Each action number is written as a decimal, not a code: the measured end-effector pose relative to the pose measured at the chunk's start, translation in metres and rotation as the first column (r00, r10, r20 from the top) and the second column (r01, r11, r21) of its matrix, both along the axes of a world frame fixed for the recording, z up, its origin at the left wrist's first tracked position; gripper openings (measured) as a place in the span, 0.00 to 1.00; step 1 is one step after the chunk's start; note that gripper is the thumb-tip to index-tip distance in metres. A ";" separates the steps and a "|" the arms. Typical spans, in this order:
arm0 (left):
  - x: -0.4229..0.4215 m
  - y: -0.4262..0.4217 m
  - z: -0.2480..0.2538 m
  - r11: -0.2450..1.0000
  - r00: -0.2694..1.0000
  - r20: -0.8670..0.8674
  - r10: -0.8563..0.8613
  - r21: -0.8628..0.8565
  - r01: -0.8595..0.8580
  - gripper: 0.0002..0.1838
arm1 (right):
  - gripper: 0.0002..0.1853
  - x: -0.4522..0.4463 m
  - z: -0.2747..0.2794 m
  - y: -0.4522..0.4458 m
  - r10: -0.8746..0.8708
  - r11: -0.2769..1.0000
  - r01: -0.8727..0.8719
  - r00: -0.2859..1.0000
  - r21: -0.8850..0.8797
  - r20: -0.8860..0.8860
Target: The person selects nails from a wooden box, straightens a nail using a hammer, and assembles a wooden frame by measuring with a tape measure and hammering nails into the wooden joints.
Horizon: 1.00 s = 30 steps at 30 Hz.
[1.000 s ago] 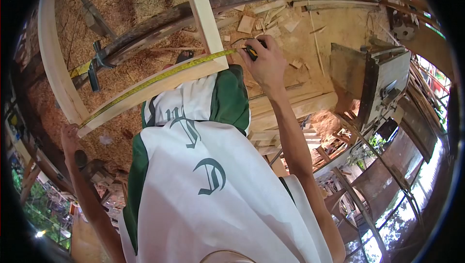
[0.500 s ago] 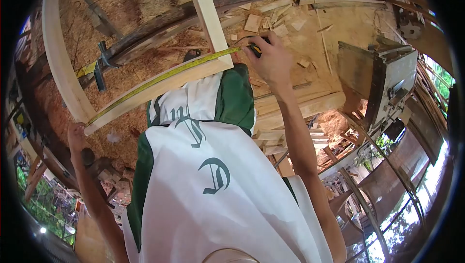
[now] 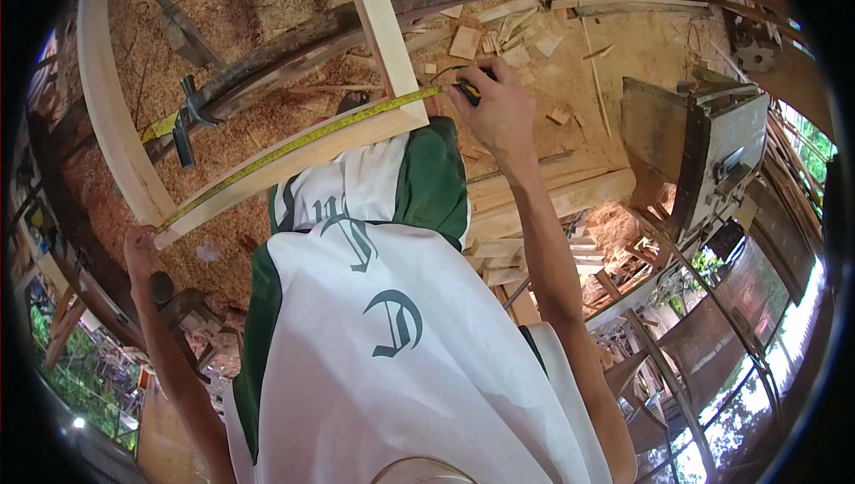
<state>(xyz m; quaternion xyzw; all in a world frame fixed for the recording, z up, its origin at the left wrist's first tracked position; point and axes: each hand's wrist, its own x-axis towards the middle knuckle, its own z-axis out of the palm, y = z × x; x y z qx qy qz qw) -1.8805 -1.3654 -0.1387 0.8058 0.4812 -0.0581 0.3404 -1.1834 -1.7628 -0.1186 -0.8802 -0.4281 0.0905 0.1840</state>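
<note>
A pale wooden frame (image 3: pixel 294 160) lies across the front of my legs, its near rail running from lower left to upper right. Along that rail's top stretches the yellow blade of a tape measure (image 3: pixel 307 137). The tape's black and yellow case (image 3: pixel 468 90) is gripped in my right hand (image 3: pixel 503 119), just beyond the frame's right corner. At the left corner, my left hand (image 3: pixel 141 251) has its fingers closed at the blade's end, against the wood. The fingertips there are small and partly hidden.
A dark metal tool with a yellow part (image 3: pixel 191 114) rests by a dark curved beam (image 3: pixel 294 55) inside the frame. Sawdust and wood offcuts (image 3: pixel 465 42) cover the ground. At right stands a box-like wooden stand (image 3: pixel 686 141), with stacked boards (image 3: pixel 552 195) nearer me.
</note>
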 end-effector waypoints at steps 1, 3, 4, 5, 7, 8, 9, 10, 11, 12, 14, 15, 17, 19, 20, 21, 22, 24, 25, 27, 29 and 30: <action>0.004 -0.002 0.002 0.999 0.999 -0.013 0.031 -0.023 -0.031 0.10 | 0.13 0.000 -0.001 0.000 0.003 1.000 -0.003 1.000 -0.006 0.007; 0.009 -0.004 0.005 0.999 0.999 -0.022 0.028 -0.024 -0.029 0.10 | 0.13 0.000 -0.001 0.000 0.001 1.000 -0.001 1.000 -0.006 0.002; 0.008 -0.005 0.005 0.999 0.999 -0.032 0.023 -0.026 -0.024 0.10 | 0.13 0.000 -0.001 0.000 -0.003 1.000 0.003 1.000 -0.005 -0.002; 0.009 -0.005 0.005 0.999 0.999 -0.032 0.024 -0.026 -0.025 0.10 | 0.13 0.000 -0.002 0.000 -0.002 1.000 0.002 1.000 -0.005 -0.002; 0.006 -0.003 0.001 1.000 1.000 0.018 0.004 -0.004 -0.004 0.10 | 0.13 0.000 -0.002 0.000 -0.003 1.000 0.003 1.000 0.003 -0.004; 0.004 -0.004 0.000 1.000 1.000 0.018 0.003 -0.003 -0.003 0.10 | 0.13 0.000 -0.002 -0.001 -0.003 1.000 0.003 1.000 0.004 -0.004; 0.005 -0.005 0.001 1.000 0.999 -0.026 0.029 0.005 -0.029 0.10 | 0.14 0.001 -0.002 -0.001 0.003 1.000 -0.003 1.000 0.012 -0.017; 0.006 -0.004 0.002 0.998 0.996 -0.069 0.057 0.016 -0.056 0.09 | 0.14 0.002 -0.001 -0.001 0.011 1.000 -0.010 1.000 0.022 -0.028; 0.008 -0.005 0.000 0.998 0.996 -0.065 0.058 0.023 -0.056 0.09 | 0.14 0.004 0.000 -0.001 0.011 1.000 -0.011 1.000 0.030 -0.024; 0.000 -0.006 -0.009 0.988 0.990 0.005 0.142 -0.056 -0.141 0.08 | 0.17 0.008 0.003 -0.003 0.048 0.999 -0.049 0.994 -0.008 -0.099; 0.009 0.002 -0.008 0.969 0.972 0.077 0.223 -0.128 -0.212 0.08 | 0.19 0.015 0.012 -0.005 0.080 0.996 -0.086 0.982 -0.028 -0.169; 0.036 -0.007 -0.001 0.987 0.985 0.073 0.155 -0.061 -0.151 0.07 | 0.24 0.019 0.021 -0.004 0.110 0.976 -0.157 0.953 -0.150 -0.283; 0.121 -0.040 0.023 0.979 0.979 0.063 0.196 -0.076 -0.191 0.07 | 0.28 0.016 0.038 0.005 0.137 0.937 -0.246 0.912 -0.248 -0.387; 0.208 -0.071 0.028 0.998 0.992 0.125 0.019 -0.065 -0.011 0.06 | 0.36 0.004 0.055 0.015 0.260 0.884 -0.410 0.831 -0.226 -0.491; 0.238 -0.095 -0.002 0.995 0.848 0.526 0.062 -0.097 -0.013 0.08 | 0.36 -0.007 0.069 0.027 0.240 0.868 -0.421 0.820 -0.264 -0.520; 0.306 -0.120 0.040 0.940 0.929 0.175 -0.327 0.164 0.300 0.10 | 0.36 -0.017 0.067 0.032 0.260 0.863 -0.436 0.816 -0.255 -0.517; 0.335 -0.150 0.021 0.946 0.846 0.424 -0.324 0.159 0.283 0.10 | 0.38 -0.026 0.061 0.038 0.273 0.877 -0.449 0.757 -0.170 -0.594; 0.416 -0.189 0.074 0.927 0.880 0.381 -0.283 -0.129 0.354 0.19 | 0.38 -0.031 0.062 0.053 0.306 0.906 -0.423 0.674 -0.012 -0.672; 0.436 -0.205 0.080 0.930 0.875 0.453 -0.170 -0.221 0.294 0.22 | 0.38 -0.026 0.060 0.059 0.323 0.900 -0.436 0.669 -0.002 -0.669; 0.438 -0.209 0.079 0.921 0.855 0.515 -0.051 -0.306 0.240 0.24 | 0.36 0.000 0.048 0.070 0.113 0.985 -0.171 0.760 -0.030 -0.640; 0.421 -0.213 0.046 0.866 0.867 0.457 0.198 -0.495 0.063 0.27 | 0.34 0.030 0.012 0.084 0.017 1.000 -0.016 0.944 0.006 -0.328; 0.407 -0.212 0.027 0.877 0.834 0.506 0.221 -0.477 0.057 0.23 | 0.33 0.043 -0.006 0.094 -0.006 1.000 0.008 0.970 0.005 -0.243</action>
